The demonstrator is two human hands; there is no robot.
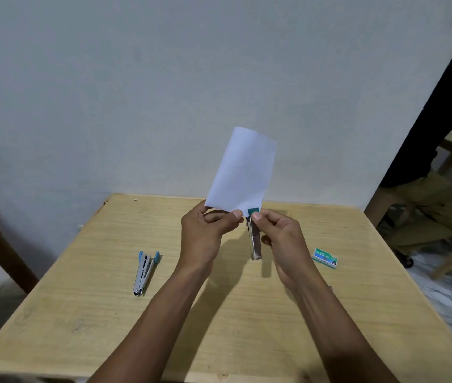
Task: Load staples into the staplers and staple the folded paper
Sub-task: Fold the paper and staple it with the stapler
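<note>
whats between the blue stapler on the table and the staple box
Head view: the left hand pinching the folded paper and the right hand gripping a second stapler at its corner.

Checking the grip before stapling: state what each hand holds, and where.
Left hand pinches the folded paper at its bottom edge; right hand grips the stapler near its top.
</note>
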